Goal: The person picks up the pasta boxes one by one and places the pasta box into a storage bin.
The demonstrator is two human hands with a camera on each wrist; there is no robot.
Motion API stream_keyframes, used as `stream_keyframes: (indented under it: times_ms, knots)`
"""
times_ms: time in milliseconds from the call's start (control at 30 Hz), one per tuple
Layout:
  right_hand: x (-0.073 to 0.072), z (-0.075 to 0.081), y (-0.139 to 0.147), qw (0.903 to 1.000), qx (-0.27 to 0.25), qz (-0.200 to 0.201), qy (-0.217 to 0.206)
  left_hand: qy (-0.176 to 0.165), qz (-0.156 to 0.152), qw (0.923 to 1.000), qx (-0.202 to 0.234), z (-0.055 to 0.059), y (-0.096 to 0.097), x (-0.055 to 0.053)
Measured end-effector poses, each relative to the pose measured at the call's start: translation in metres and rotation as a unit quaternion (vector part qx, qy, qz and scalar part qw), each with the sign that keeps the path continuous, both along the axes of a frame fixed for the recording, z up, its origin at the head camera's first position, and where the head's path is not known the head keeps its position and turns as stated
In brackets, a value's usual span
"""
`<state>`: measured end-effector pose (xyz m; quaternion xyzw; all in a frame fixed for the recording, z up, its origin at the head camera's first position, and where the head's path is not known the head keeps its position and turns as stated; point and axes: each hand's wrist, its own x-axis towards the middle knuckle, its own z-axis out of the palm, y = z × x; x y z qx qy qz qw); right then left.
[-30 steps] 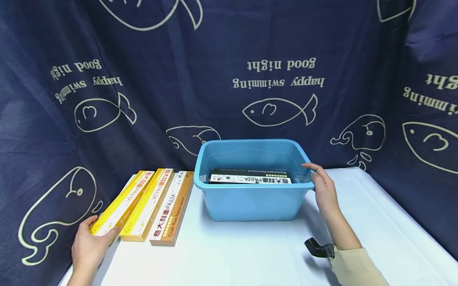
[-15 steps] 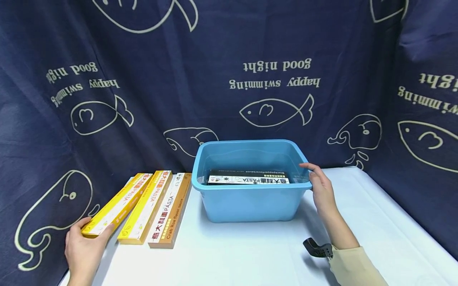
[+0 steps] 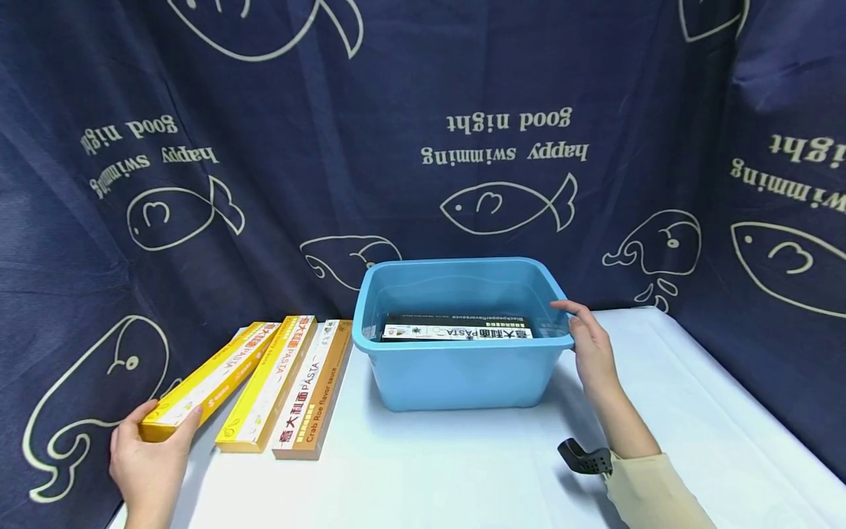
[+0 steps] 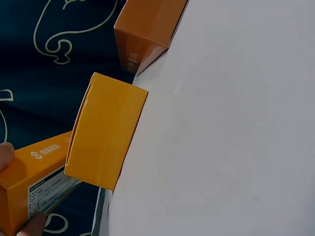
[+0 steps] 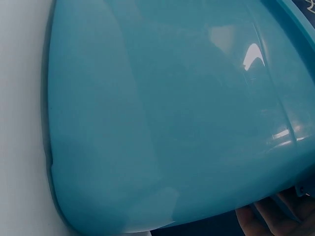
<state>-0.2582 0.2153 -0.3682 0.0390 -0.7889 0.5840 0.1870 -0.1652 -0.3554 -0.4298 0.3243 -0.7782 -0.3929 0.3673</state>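
Note:
At the far left, my left hand (image 3: 148,466) grips the near end of a yellow-and-white pasta box (image 3: 214,375) between thumb and fingers. That end is tilted up off the table; in the left wrist view the held pasta box (image 4: 47,157) shows its printed underside. Beside it lie a second yellow pasta box (image 3: 267,389) and a brown-and-white one (image 3: 316,393) marked Crab Roe flavor sauce. My right hand (image 3: 598,360) holds the right rim of a blue plastic tub (image 3: 463,378), fingers over the edge. Inside the tub lie a white-sided pasta box (image 3: 456,333) and a black box (image 3: 456,320).
A white cloth covers the table (image 3: 410,470). Dark blue curtains (image 3: 370,169) with fish prints stand close behind the boxes and tub and along both sides. A black strap (image 3: 584,458) on the right wrist hangs over the table.
My left hand has raised the near end of the leftmost yellow pasta box and drawn it slightly left and toward me. The right hand keeps its hold on the tub's rim.

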Motion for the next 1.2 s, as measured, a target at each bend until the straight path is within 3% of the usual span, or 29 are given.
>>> stream_keyframes:
  times_ms: [233, 600, 900, 1200]
  knots:
    - [0.0, -0.001, 0.001, 1.0, 0.0, 0.002, 0.001, 0.023, 0.016, 0.9995, -0.013, 0.0, 0.003, -0.001]
    - [0.003, -0.004, 0.003, 1.0, -0.003, -0.002, -0.008, 0.049, 0.011, 0.9968, -0.061, 0.006, 0.01, 0.001]
    - [-0.001, -0.004, -0.001, 1.0, -0.001, -0.002, 0.0, 0.097, 0.015, 0.9924, -0.074, 0.015, 0.007, 0.006]
    - [-0.002, -0.004, -0.001, 1.0, 0.0, 0.0, 0.008, 0.142, 0.014, 0.986, -0.085, 0.024, 0.01, 0.005]
